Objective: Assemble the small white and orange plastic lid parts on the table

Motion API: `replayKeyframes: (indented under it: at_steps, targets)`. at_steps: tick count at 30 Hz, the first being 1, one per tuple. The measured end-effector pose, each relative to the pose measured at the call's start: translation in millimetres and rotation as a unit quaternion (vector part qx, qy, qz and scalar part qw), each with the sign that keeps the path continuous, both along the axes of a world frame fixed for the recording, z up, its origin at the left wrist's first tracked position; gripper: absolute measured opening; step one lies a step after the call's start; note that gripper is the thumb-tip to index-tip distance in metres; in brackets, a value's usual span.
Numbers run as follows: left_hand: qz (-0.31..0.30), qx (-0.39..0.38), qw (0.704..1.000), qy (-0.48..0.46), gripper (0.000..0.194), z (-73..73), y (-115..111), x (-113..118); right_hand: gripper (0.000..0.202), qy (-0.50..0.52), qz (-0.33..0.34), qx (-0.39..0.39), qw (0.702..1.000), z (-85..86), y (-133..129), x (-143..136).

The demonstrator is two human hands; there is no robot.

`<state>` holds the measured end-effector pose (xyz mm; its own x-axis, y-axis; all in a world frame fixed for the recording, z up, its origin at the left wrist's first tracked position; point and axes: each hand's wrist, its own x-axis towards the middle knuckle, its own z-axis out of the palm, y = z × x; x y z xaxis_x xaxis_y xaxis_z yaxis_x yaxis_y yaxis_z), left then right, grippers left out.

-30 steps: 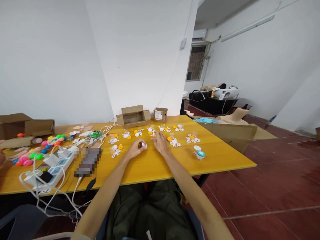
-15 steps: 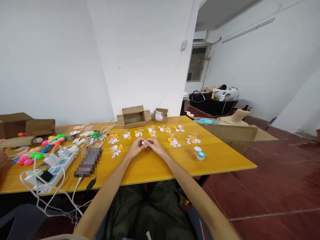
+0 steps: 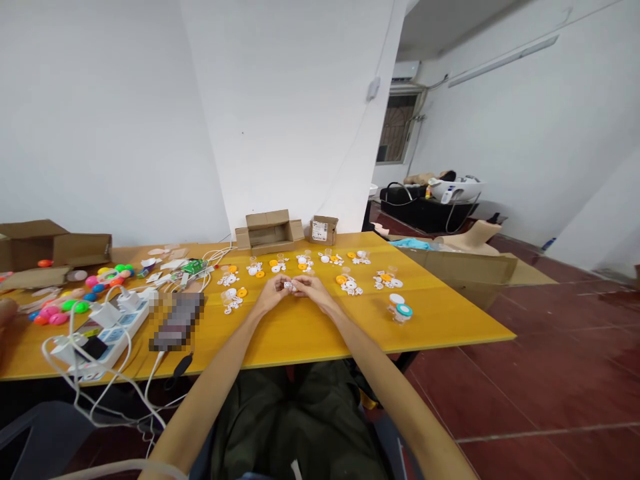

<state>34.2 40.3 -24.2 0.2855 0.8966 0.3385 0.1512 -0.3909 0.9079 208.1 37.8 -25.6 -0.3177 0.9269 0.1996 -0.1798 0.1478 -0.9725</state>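
My left hand and my right hand meet over the middle of the table. Their closed fingers hold a small white plastic piece with dark holes between them; its exact kind is too small to tell. Around them lie several small groups of parts. One group left of my hands has white perforated pieces and an orange disc. Another, to the right, holds similar white pieces beside an orange disc. Two clear jars stand farther right, one with a white lid, one with a teal-rimmed lid.
Two open cardboard boxes stand along the wall. At left are a power strip with tangled white cables, a blurred-out phone-like device, a green circuit board and colourful plastic balls. Part of another person shows at the left edge.
The white piece shows more clearly between my fingers, which have shifted slightly around it. My hands stay in nearly the same place, and the camera view has moved a little.
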Motion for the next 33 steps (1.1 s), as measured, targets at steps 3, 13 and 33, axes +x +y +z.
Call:
replayKeyframes:
  at_steps: [3, 13, 33]
  targets:
    - [-0.001, 0.001, 1.0, -0.005, 0.027, -2.7, 1, 0, 0.049, -0.005, -0.002, 0.0, 1.0, -1.4, 1, 0]
    - [-0.002, -0.033, 0.999, -0.02, 0.029, 3.4, -5, 1, 0.045, -0.019, -0.018, 0.016, 1.0, -5.0, 3, -3]
    - [0.043, -0.044, 0.997, -0.056, 0.029, 8.6, -7, 1, 0.041, -0.02, -0.034, 0.015, 0.999, -10.9, 9, -3]
